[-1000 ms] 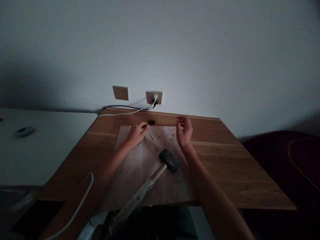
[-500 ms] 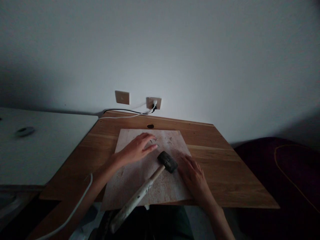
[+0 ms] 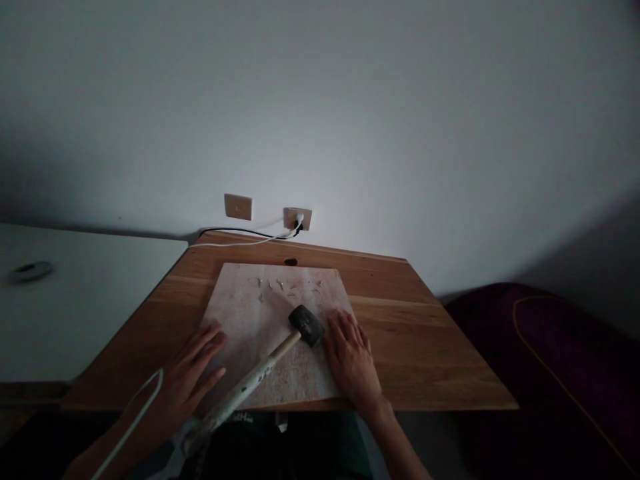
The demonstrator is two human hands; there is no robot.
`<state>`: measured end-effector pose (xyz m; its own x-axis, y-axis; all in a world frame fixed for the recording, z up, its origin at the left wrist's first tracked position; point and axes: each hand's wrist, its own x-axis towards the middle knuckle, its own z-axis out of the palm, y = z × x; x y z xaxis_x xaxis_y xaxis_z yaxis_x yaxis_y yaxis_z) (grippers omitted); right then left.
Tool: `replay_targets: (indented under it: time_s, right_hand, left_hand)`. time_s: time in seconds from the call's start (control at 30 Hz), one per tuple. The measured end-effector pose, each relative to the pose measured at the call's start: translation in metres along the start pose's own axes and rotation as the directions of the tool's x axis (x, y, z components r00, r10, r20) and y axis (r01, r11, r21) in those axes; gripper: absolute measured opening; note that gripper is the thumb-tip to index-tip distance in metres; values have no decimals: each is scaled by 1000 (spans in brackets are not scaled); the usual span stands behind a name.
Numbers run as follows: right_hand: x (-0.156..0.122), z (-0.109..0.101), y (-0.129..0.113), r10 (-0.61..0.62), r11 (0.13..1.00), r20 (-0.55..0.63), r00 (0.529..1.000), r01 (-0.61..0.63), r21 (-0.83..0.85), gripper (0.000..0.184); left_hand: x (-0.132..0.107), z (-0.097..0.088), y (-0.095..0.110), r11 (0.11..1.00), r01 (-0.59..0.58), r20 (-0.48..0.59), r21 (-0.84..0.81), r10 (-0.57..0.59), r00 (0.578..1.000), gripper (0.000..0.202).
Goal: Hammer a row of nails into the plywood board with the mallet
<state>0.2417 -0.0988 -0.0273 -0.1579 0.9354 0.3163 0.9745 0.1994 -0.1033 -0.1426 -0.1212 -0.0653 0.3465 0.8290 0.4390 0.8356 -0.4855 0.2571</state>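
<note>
A pale board (image 3: 250, 313) lies on the wooden table. Across it rests a mallet (image 3: 307, 325) with a black head and a paint-marked wooden handle that juts out past the near edge. My left hand (image 3: 185, 373) holds nothing; its fingers are spread by the board's left edge, left of the handle. My right hand (image 3: 353, 360) lies flat on the board's right side, fingertips close to the mallet head. Several small metal pieces, which look like screws (image 3: 270, 285), sit toward the board's far edge, with small pale scraps (image 3: 317, 287) beside them.
The wooden table (image 3: 410, 333) meets the wall, where a socket (image 3: 298, 219) has plugs and cables in it. A white surface (image 3: 90, 300) adjoins on the left, bearing a small roundish object (image 3: 31, 271). A white cord (image 3: 133, 427) crosses by my left forearm. Dark purple fabric (image 3: 540, 360) bulges at right.
My left hand has drawn back from the small metal pieces toward the board's left edge, uncovering them. My right hand stays flat by the mallet head. The view has shifted slightly.
</note>
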Motion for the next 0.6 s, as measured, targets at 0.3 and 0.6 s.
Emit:
replay_targets:
  time_s: [0.3, 0.6]
  right_hand:
    - [21, 2, -81, 34, 989, 102, 994, -48, 141, 51]
    - [30, 10, -139, -28, 956, 118, 993, -8, 293, 53]
  left_hand:
    - [-5, -32, -51, 975, 216, -43, 49, -213, 976, 53]
    - [-23, -61, -99, 875, 484, -48, 17, -483, 875, 47]
